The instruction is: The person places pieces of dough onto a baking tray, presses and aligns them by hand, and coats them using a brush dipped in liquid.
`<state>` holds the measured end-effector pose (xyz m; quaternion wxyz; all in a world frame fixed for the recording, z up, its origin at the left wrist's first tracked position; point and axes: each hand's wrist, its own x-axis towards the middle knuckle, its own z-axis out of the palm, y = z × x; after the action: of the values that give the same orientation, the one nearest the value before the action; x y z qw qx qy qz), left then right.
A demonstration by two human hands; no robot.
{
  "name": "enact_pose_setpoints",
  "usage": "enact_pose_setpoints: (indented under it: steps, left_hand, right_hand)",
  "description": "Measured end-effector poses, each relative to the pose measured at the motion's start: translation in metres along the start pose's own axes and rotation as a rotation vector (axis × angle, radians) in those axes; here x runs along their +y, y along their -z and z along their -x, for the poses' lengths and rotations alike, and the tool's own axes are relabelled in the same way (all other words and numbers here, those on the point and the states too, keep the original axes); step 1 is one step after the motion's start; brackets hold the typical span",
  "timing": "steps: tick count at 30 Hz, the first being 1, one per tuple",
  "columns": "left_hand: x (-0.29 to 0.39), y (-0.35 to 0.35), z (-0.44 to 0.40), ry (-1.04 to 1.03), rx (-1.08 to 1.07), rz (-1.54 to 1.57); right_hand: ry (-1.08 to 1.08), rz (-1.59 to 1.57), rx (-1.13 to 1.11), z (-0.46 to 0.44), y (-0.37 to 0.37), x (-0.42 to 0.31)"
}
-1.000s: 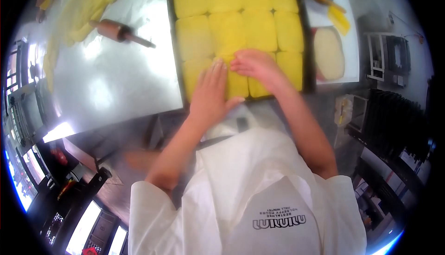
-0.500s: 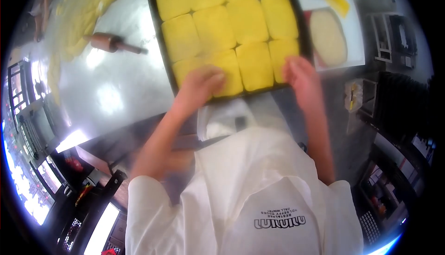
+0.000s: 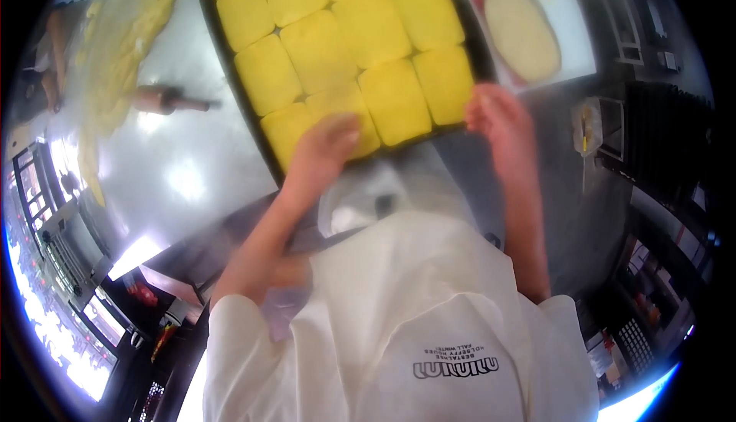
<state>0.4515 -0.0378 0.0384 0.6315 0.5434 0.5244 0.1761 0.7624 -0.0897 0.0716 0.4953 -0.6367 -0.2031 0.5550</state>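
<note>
Shining metal tabletop (image 3: 195, 69) is spreading under a dark-rimmed tray (image 3: 474, 39). Left of the tray, a long yellow dough mass (image 3: 126, 46) is lying; to its right, a pale oval dough piece (image 3: 525, 35). Along the near side, the left hand (image 3: 322, 150) and, at the corner, the right hand (image 3: 502, 119) are curling their fingers partway; whether either is gripping cannot be told. Yellow dough squares (image 3: 395, 100) are filling the tray. Beside the mass, a rolling pin (image 3: 157, 100) is resting.
</note>
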Motion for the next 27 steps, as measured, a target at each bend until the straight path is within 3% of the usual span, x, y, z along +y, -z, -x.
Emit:
enact_pose_setpoints:
  steps: [3, 7, 16, 25, 27]
  left_hand:
    - [0.002, -0.006, -0.003, -0.526, -0.038, -0.549]
    - [0.030, -0.010, -0.031, -0.916, -0.248, -0.707]
    - [0.021, -0.017, -0.070, -0.970, -0.604, -0.866]
    - [0.022, -0.023, -0.063, -0.911, -0.581, -0.883]
    - [0.023, -0.023, -0.062, -0.879, -0.583, -0.874]
  right_hand:
    - [-0.004, 0.000, 0.037, 0.007, 0.008, 0.004]
    - [-0.019, 0.009, 0.064, 0.020, 0.007, 0.003]
    - [-0.040, -0.108, 0.152, 0.035, 0.017, 0.015]
    - [-0.008, -0.192, 0.195, 0.040, 0.013, 0.023]
    - [0.041, -0.026, 0.204, 0.036, 0.016, 0.012]
